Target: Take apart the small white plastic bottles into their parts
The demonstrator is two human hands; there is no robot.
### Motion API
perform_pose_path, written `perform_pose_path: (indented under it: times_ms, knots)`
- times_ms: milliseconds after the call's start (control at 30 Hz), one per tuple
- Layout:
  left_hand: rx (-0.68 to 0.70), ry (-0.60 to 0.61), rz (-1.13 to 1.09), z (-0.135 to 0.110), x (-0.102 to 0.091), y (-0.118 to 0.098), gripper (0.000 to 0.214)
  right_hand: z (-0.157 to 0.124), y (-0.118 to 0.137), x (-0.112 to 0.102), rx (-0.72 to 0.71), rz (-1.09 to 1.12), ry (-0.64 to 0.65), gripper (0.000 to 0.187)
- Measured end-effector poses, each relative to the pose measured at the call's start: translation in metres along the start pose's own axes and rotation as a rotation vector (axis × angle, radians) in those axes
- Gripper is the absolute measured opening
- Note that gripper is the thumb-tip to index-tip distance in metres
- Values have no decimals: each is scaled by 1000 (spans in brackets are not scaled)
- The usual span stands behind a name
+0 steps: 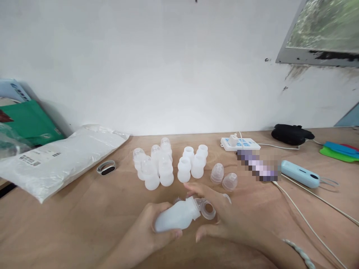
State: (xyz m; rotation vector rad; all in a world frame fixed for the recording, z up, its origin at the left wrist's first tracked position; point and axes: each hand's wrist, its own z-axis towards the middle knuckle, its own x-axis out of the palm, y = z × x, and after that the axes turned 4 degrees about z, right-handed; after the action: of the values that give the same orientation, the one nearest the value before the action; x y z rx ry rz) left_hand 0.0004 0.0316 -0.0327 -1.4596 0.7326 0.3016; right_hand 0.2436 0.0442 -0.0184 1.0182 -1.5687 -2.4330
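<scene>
My left hand (153,231) is closed around a small translucent white bottle (176,216), held on its side with the neck pointing right. My right hand (221,216) pinches a clear nipple piece (206,209) right at the bottle's neck. Behind the hands stand two groups of the same bottles: capped ones (153,164) to the left, uncapped ones (193,164) in the middle. Two loose clear caps (223,177) lie just right of them.
A white plastic bag (61,157) lies at the left with green and blue packets behind it, and a wristband (106,168) beside it. At the right are a power strip (239,144), white cables, a black pouch (291,133), and a light blue device (300,173).
</scene>
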Motion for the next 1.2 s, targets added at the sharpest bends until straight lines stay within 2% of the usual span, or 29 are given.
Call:
perform_pose_path:
  times_ms: [33, 133, 167, 233, 333, 367, 433, 533, 667, 767, 800, 867, 933, 967, 1033, 1100, 1200]
  knots:
    - [71, 11, 56, 1, 1, -2, 25, 0, 0, 1, 58, -13, -10, 67]
    - [231, 36, 178, 4, 2, -7, 15, 1, 0, 3, 179, -90, -31, 30]
    - [257, 35, 206, 5, 2, -8, 15, 1, 0, 3, 187, -102, -25, 24]
    - [285, 26, 248, 5, 2, -7, 15, 2, 0, 1, 133, -80, -10, 27]
    - [297, -2, 247, 4, 0, -5, 14, 1, 0, -3, 29, -67, 8, 60]
    - [299, -3, 237, 4, 0, -5, 15, 1, 1, -3, 28, -82, 2, 65]
    - [307, 4, 235, 5, -1, -5, 17, 1, 1, -2, 53, -116, -20, 59]
    - [317, 14, 238, 5, 0, -7, 19, 0, 1, 0, 50, -160, -44, 36]
    - [241, 26, 154, 4, 2, -4, 19, 1, -1, -3, -38, -175, -26, 34]
    - [23, 44, -34, 4, 1, 1, 34, 2, 1, -7, -128, -169, -3, 32]
    - [-64, 99, -127, 5, -1, 3, 39, 2, 2, -8, -163, -159, -3, 30]
    - [-186, 297, -328, 7, -4, 5, 47, 2, 4, -9, -210, -122, -13, 24]
    - [-240, 471, -497, 9, -9, 5, 50, 2, 4, -11, -212, -75, -47, 19]
    - [-258, 501, -560, 9, -11, 4, 51, 1, 3, -12, -199, -55, -77, 19]
    - [-271, 464, -635, 10, -13, 3, 54, 0, 0, -15, -153, -34, -153, 21]
    - [-228, 408, -630, 11, -14, 2, 53, -3, -2, -19, -101, -38, -194, 30]
    - [-147, 354, -555, 14, -12, 2, 50, -5, -1, -19, -51, -25, -110, 42]
